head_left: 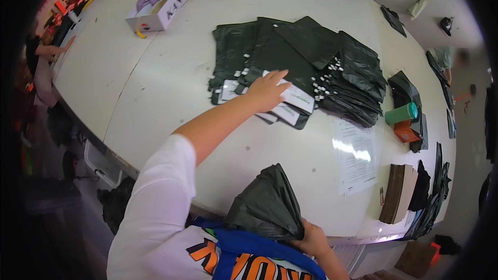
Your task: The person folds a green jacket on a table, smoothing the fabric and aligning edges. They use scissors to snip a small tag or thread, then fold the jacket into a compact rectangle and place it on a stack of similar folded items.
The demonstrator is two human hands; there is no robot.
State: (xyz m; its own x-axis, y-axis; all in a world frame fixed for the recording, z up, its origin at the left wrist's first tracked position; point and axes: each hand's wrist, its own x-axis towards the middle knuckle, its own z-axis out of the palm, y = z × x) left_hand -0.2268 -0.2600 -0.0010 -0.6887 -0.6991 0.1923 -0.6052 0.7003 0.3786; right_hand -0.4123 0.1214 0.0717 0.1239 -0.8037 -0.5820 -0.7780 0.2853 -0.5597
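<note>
My left hand (267, 91) reaches across the white table (171, 88) and lies flat on a fanned stack of dark green plastic bags with white end strips (290, 106). A bigger heap of the same dark bags (306, 52) lies just beyond it. My right hand (310, 238) is close to my body at the table's near edge, gripping a bunched dark green plastic bag (267, 205) that stands up from the edge.
A printed sheet in a clear sleeve (355, 155) lies right of the stack. A green cup (402, 113), an orange box (405, 130) and brown card pieces (397, 193) sit at the right. A white open carton (158, 5) stands far left. Another person's arm (52, 51) shows at the left edge.
</note>
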